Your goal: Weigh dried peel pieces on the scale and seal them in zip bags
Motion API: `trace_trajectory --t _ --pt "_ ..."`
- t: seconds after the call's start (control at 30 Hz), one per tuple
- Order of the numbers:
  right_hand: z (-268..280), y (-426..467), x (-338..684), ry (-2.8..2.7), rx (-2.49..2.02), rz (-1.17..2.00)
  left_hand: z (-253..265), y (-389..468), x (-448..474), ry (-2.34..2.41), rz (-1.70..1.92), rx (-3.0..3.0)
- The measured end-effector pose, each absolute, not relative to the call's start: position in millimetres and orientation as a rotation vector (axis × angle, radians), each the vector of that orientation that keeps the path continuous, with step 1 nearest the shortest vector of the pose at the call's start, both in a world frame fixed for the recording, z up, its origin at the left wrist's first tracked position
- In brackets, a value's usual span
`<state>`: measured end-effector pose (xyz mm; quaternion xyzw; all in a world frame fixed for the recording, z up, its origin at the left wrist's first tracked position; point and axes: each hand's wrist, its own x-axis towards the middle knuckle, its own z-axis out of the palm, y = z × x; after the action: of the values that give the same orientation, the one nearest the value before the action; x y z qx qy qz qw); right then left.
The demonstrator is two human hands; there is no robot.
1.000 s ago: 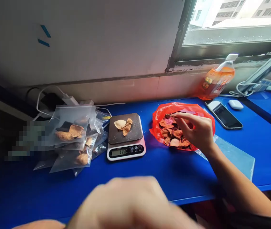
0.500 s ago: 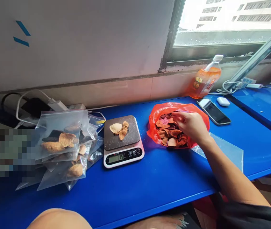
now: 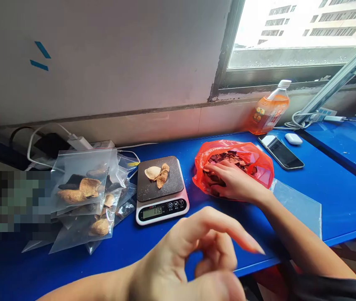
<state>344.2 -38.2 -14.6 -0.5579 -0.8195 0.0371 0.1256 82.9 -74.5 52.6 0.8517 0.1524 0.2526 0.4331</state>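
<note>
My right hand [image 3: 232, 180] reaches into a red plastic bag [image 3: 203, 147] of dried brown peel-like pieces [image 3: 228, 159]. Its thumb and fingers are apart over the pieces, and the fingertips are partly hidden. My left hand [image 3: 203, 251] is raised in the foreground before the table's front edge, fingers curled but apart, with nothing in it. Between the bag and several clear zip bags [image 3: 83, 167] sits a kitchen scale [image 3: 162, 200]. A pale curved piece [image 3: 152, 172] and brown dried pieces [image 3: 163, 177] lie on its dark plate. Its display shows digits that look like 11.5.
A flat clear bag [image 3: 300, 205] lies right of the red bag, partly under my right forearm. Behind are a phone [image 3: 283, 152], a white earbud case [image 3: 293, 139] and an orange drink bottle [image 3: 270, 108]. Cables and a charger [image 3: 80, 142] lie by the wall at left.
My left hand has risen into the foreground. My right hand has moved left and lower within the red bag, its fingers going from pinched to spread. The scale's pieces look the same.
</note>
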Motion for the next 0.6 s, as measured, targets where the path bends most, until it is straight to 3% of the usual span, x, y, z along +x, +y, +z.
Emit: trace_trajectory --t 0.17,0.27,0.6 --pt "-17.2 -31.1 344.7 -2.284 -1.586 0.084 10.6 -68.0 91.4 0.167 0.748 2.432" --pt "-15.8 -29.1 355.5 -2.128 -1.517 0.062 -15.7 -69.4 86.0 0.025 0.625 2.685" --pt "-17.2 -30.4 374.3 -1.831 -1.508 -0.004 -43.5 -65.7 81.6 -0.051 0.524 2.701"
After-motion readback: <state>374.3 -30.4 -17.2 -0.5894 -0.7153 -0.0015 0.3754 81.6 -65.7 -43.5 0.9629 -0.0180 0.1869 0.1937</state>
